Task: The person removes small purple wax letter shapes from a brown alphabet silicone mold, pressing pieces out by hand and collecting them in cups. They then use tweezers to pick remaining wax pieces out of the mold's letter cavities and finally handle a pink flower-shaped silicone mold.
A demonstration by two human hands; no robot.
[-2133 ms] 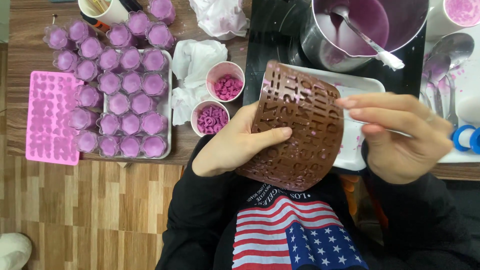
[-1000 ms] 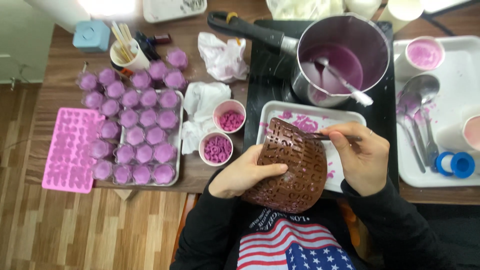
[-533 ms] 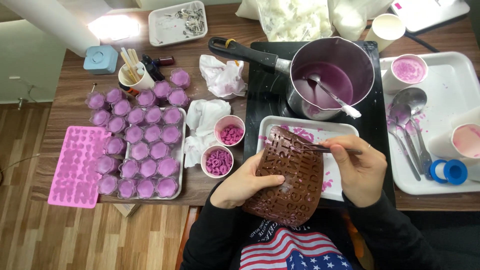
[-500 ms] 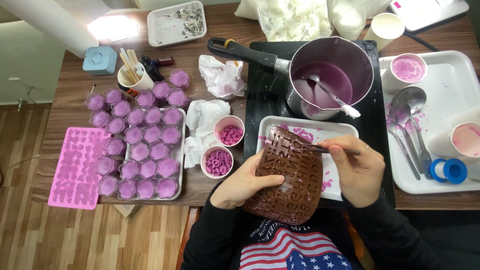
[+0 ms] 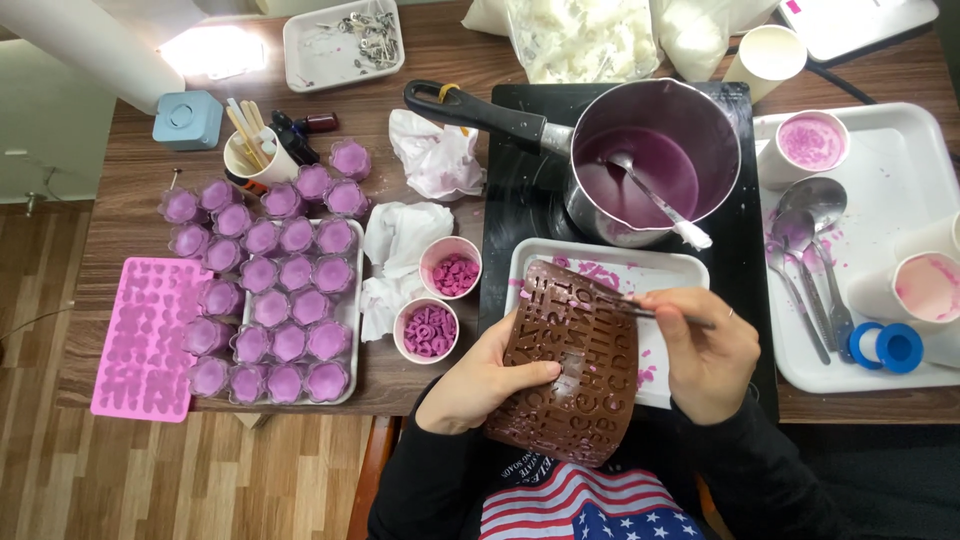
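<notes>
Hands clamp tight: left hand (image 5: 487, 383) on brown letter mould (image 5: 575, 370), right hand (image 5: 708, 352) on thin pick (image 5: 640, 308); white tray (image 5: 672, 275) at twelve o'clock.

brown mould (image 5: 575, 365) lowered, perhaps flatter, thin tool (image 5: 640, 308) newly across it

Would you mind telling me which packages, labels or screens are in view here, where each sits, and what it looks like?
Clear plastic bags: top centre of the table, behind the saucepan, bulging with white flakes.
Flat white device or card: top right corner, rectangular, with a small pink mark; too cut off to identify.
Small light-blue box: top left, squarish with rounded corners and a round detail on top.
No lit screens show.
</notes>
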